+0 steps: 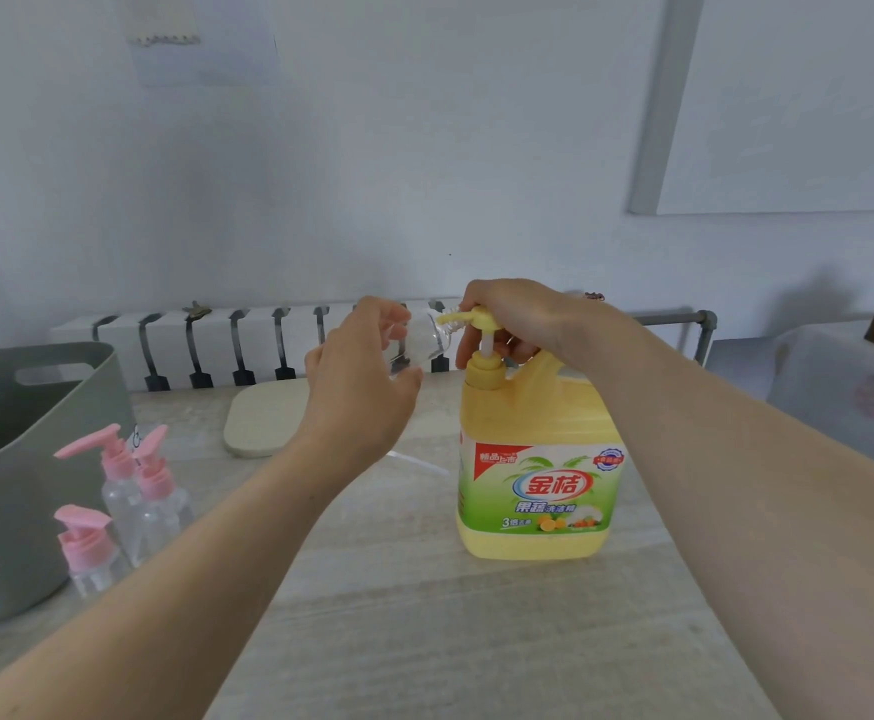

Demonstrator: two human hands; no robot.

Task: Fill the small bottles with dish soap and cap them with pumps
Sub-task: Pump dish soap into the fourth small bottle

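Note:
A big yellow dish soap jug [539, 459] stands on the table right of centre, its yellow pump head [468, 318] raised. My right hand [513, 317] rests on top of that pump head with fingers curled over it. My left hand [362, 376] grips a small clear bottle [432, 335], tilted with its open neck at the pump's spout. Three small clear bottles with pink pumps [128, 491] stand at the left. A loose pump tube [417, 462] lies on the table beside the jug.
A grey-green plastic basket [19, 459] stands at the far left beside the pink-pump bottles. A pale oval mat [263, 418] lies behind my left hand. A white radiator [217, 345] runs along the wall behind the table.

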